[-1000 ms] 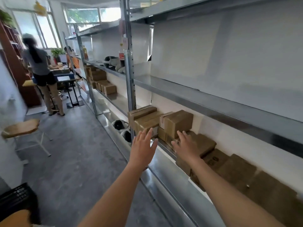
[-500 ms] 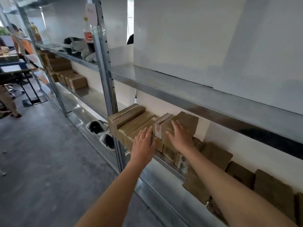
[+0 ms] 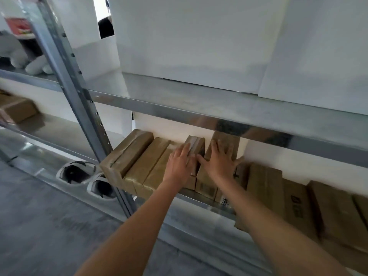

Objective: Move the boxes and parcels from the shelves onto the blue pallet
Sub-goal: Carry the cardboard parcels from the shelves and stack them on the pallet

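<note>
boxes under left hand, right hand

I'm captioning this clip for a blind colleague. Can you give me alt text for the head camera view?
Both hands reach into a metal shelf and lie flat on brown cardboard boxes: the left hand beside a narrow taped box, the right hand on the box next to it. More brown parcels line the shelf on both sides.

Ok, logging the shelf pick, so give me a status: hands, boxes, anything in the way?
Left hand and right hand open, flat on brown cardboard boxes. Nothing lifted yet. Steel shelf edge overhangs close above.
</note>
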